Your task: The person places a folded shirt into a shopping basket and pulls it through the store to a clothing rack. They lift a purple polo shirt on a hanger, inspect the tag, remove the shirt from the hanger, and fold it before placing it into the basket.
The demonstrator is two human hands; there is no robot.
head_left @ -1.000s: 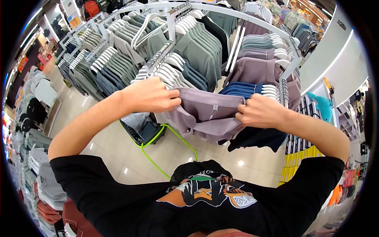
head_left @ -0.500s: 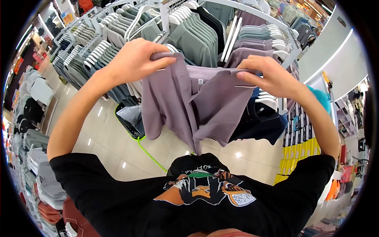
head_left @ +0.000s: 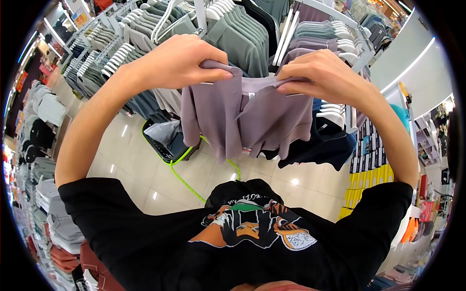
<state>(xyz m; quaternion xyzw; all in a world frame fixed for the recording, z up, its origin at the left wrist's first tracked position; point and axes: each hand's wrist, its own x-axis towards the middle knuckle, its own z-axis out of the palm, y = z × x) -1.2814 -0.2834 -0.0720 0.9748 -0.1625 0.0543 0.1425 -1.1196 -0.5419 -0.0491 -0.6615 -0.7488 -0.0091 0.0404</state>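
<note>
A mauve polo shirt with a buttoned placket hangs in front of me, held up by its collar. My left hand pinches one side of the collar between thumb and fingers. On the other side, my right hand grips the collar near the shoulder. A small pale label shows inside the neck. The shirt's lower part falls in loose folds. Behind it, green shirts hang on white hangers, partly covered by the garment and my hands.
A black basket with a neon-green edge and cord stands on the tiled floor. Dark navy garments hang low at the right. Yellow boxes are stacked beyond them. A white rack rail crosses above.
Both hands have risen slightly and come closer together, bringing the polo shirt's collar up. The shirt's hem now hangs higher, and more of the basket shows.
</note>
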